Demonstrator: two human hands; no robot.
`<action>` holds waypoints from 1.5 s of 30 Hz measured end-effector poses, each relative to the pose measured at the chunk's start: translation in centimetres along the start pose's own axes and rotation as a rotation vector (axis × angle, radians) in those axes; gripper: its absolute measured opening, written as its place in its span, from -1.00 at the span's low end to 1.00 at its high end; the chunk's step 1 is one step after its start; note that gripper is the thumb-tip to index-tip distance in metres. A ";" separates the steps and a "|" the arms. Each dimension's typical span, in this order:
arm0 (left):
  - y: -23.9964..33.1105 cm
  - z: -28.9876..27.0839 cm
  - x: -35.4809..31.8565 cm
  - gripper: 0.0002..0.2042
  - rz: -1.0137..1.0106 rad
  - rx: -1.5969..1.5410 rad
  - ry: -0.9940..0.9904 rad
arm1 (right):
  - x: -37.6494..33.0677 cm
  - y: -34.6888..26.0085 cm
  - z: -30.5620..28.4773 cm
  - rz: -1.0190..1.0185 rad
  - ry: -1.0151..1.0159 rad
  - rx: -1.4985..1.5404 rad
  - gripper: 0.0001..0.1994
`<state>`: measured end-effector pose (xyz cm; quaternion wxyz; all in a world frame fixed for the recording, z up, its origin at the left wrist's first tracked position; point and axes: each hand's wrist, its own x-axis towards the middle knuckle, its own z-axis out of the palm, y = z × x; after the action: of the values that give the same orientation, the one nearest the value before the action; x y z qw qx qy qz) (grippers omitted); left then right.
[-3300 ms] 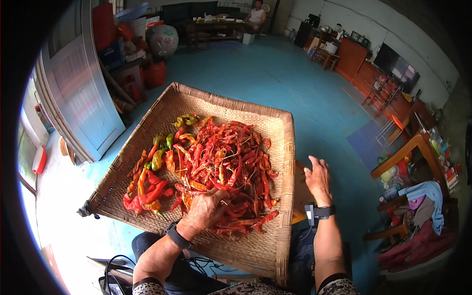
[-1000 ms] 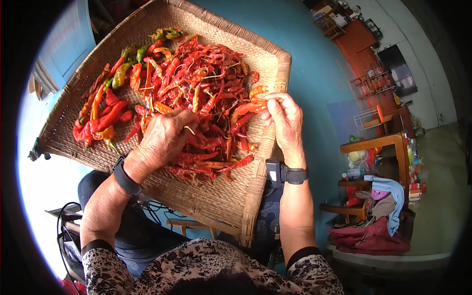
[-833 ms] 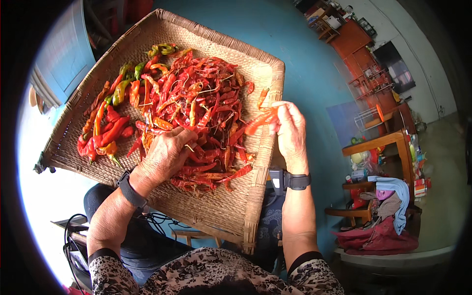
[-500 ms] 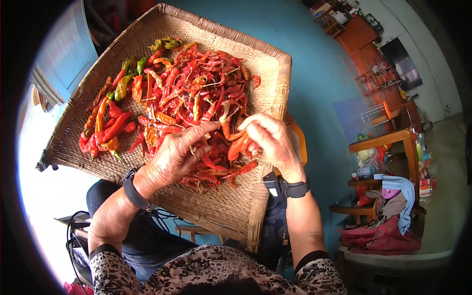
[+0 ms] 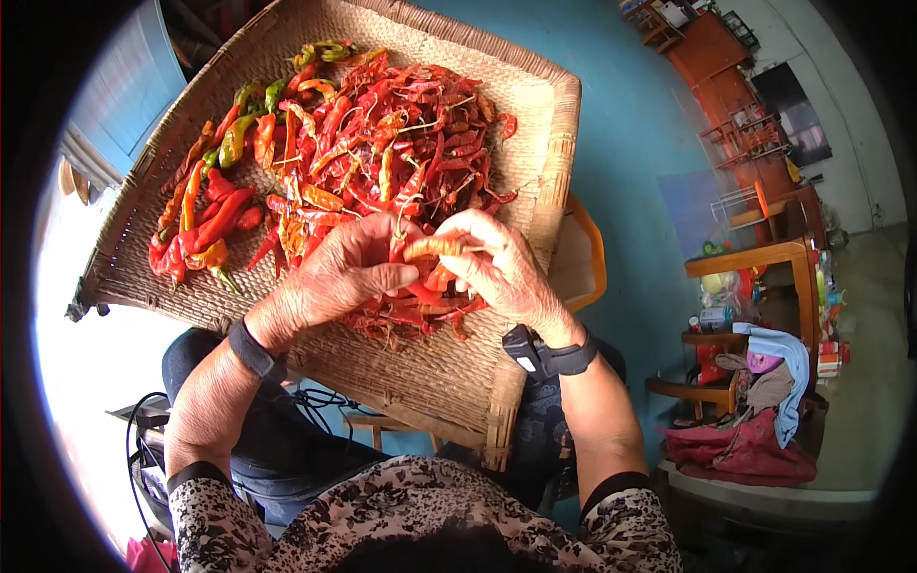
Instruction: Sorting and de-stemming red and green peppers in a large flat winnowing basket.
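Over the wide woven basket (image 5: 382,390) on my lap, my two hands meet above a heap of dried red chili peppers (image 5: 353,181). My right hand (image 5: 504,272) pinches a wrinkled orange chili pepper (image 5: 432,248) near its pale stem. The other end of that pepper points at the fingers of my left hand (image 5: 344,272). Between the left thumb and forefinger shows a red chili pepper (image 5: 397,248), its stem end up. Both hands are closed, and the curled fingers partly hide what they hold. More red and orange peppers lie just below the hands.
Fresher red peppers (image 5: 218,222) and greenish ones (image 5: 235,143) lie apart at the basket's left. An orange-rimmed stool (image 5: 600,253) stands beyond its right edge. Farther right, a wooden chair (image 5: 750,256) stands near piled clothes (image 5: 755,444). Black cables (image 5: 320,401) hang by my left knee.
My hands have drawn closer together. The orange pepper, hanging down before, now lies nearly level between them. The whole basket appears slightly higher in view.
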<state>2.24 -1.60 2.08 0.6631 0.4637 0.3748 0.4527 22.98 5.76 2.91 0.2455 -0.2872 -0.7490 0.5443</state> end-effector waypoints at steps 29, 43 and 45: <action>-0.5 -1.4 0.7 -0.79 0.036 0.113 0.372 | 1.8 6.1 -6.5 -0.003 0.003 -0.738 -0.76; -0.1 -2.4 0.3 -0.79 0.044 0.149 0.324 | 0.0 2.4 -7.2 -0.179 0.248 -0.746 -0.94; -0.5 -2.1 0.5 -0.78 0.013 0.129 0.372 | -0.1 1.9 -7.5 0.039 0.246 -0.546 -0.94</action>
<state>0.58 -0.58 0.93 0.5481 0.4161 0.5162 0.5099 28.43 11.24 3.20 0.2378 -0.4208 -0.8265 0.2886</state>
